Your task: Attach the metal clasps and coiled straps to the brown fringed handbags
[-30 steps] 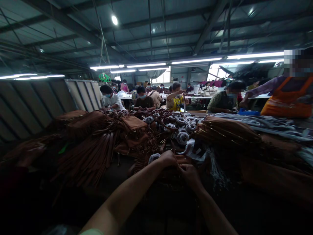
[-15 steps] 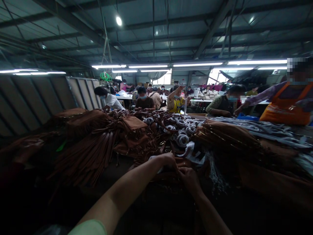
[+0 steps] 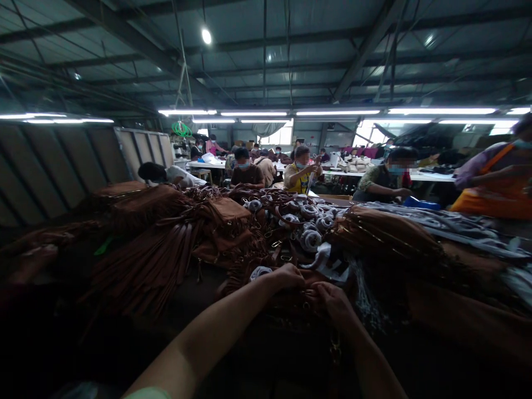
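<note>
My left hand (image 3: pixel 291 276) is closed, its fingers bent down on a brown leather piece (image 3: pixel 312 277) in front of me. Close on its right, my right hand (image 3: pixel 331 298) pinches the same dark brown leather with thumb and fingers. What exactly lies between the fingertips is too dark to make out. Below my right wrist hangs a gold metal clasp (image 3: pixel 334 348). A roll of pale wrapping (image 3: pixel 260 272) sits beside my left wrist. Just beyond my hands lie gold rings (image 3: pixel 286 257) and a crumpled white strip (image 3: pixel 326 260).
Brown straps (image 3: pixel 153 266) fan out at left, near a brown bag (image 3: pixel 228 208). Wrapped white coils (image 3: pixel 310 239) lie mid-table. Stacked brown leather pieces (image 3: pixel 386 230) and white cords (image 3: pixel 366 293) are at right. Another person's hand (image 3: pixel 39 257) is at far left. Several co-workers sit beyond.
My hands have moved slightly apart, the right one a little to the right. More of the pale roll and the hanging clasp shows. The co-worker in orange has shifted right.
</note>
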`<state>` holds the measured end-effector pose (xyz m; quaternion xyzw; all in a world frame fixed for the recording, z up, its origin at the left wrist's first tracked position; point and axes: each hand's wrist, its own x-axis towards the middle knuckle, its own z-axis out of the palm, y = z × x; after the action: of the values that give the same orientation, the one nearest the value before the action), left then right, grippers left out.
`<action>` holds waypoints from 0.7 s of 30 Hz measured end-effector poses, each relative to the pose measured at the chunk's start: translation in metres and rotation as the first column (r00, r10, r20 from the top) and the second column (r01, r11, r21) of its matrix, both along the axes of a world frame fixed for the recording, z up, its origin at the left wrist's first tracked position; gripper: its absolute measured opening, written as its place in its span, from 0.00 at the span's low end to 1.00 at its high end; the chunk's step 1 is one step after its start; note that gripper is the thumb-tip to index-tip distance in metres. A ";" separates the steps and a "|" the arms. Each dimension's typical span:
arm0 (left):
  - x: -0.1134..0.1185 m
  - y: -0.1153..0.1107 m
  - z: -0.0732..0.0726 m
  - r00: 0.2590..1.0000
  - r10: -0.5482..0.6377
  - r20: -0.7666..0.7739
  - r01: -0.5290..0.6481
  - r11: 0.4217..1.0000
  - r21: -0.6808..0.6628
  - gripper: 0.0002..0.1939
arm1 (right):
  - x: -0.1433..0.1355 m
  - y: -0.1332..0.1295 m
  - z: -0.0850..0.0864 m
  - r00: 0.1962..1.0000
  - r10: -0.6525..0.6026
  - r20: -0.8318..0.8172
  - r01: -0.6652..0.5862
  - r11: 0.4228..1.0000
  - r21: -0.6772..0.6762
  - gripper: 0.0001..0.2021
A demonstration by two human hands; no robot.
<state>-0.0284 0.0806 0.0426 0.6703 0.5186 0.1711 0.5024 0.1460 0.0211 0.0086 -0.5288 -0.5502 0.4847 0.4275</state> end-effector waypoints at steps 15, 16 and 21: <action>0.001 0.000 -0.006 0.995 0.023 0.094 -0.023 1.000 0.003 0.07 | 0.004 0.013 -0.007 0.655 -0.525 -0.544 0.555 0.822 -0.125 0.21; 0.001 0.000 -0.006 0.995 0.016 0.100 -0.016 1.000 0.002 0.07 | 0.005 0.014 -0.008 0.661 -0.524 -0.537 0.563 0.819 -0.106 0.22; -0.001 -0.002 -0.007 0.986 -0.003 0.169 -0.004 0.999 0.043 0.09 | 0.008 0.009 -0.002 0.823 -0.458 -0.335 0.478 0.878 -0.026 0.24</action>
<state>-0.0298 0.0790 0.0357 0.6638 0.4705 0.2387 0.5302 0.1543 0.0302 0.0061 -0.5455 -0.3379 0.4303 0.6349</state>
